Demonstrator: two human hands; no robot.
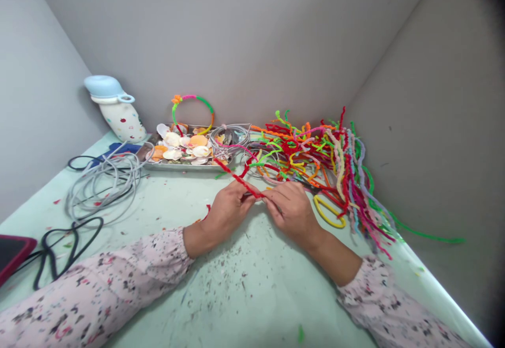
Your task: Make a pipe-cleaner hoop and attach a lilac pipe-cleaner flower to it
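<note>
A red pipe cleaner [236,178] runs up and to the left from between my two hands, above the middle of the table. My left hand [230,206] is closed on it, fingertips pinched. Close against it, my right hand [290,208] also pinches the pipe cleaner, its thumb and fingers pressed together. Another length of red pipe cleaner rises behind the left hand; whether it is the same piece I cannot tell. A short red bit [208,211] shows beside my left wrist. The fingers hide the part being held.
A metal tray [177,167] of seashells stands at the back, with a multicoloured ring [213,110] on it. Heaped pipe cleaners [303,150] and yellow-handled scissors [329,212] lie right. Left are a bottle [120,119], coiled grey cable [106,190] and a dark red-edged device [16,256].
</note>
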